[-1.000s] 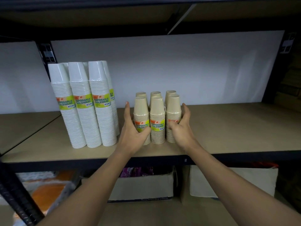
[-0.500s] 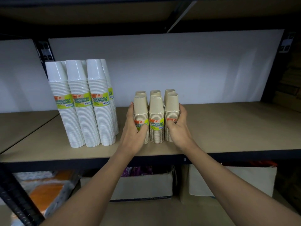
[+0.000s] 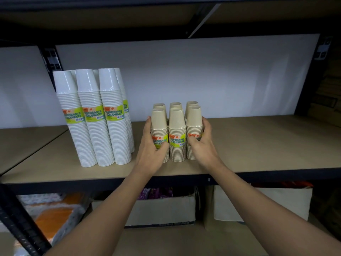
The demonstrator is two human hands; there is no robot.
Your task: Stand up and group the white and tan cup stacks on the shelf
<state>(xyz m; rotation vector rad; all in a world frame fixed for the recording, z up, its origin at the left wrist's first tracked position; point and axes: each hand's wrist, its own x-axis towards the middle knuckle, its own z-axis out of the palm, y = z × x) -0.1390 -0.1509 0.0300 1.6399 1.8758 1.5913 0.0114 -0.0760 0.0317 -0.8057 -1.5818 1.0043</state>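
Observation:
Several tall white cup stacks [image 3: 96, 122] stand upright and close together on the left part of the wooden shelf [image 3: 258, 145], each with a green label. To their right, several short tan cup stacks [image 3: 177, 132] stand upright in a tight cluster of two rows. My left hand [image 3: 151, 146] wraps the left side of the tan cluster, fingers on the front left stack. My right hand [image 3: 202, 143] wraps its right side, fingers on the front right stack. Both hands squeeze the cluster between them.
A white back panel [image 3: 203, 74] closes the shelf behind the cups. An upper shelf overhangs. Below are cardboard boxes [image 3: 162, 209], a white box [image 3: 267, 202] and orange packs [image 3: 53, 215]. A black post [image 3: 20, 224] slants at the lower left.
Both hands closed in from flat beside the tan cluster to wrapping around it, and the stacks have been pressed closer together.

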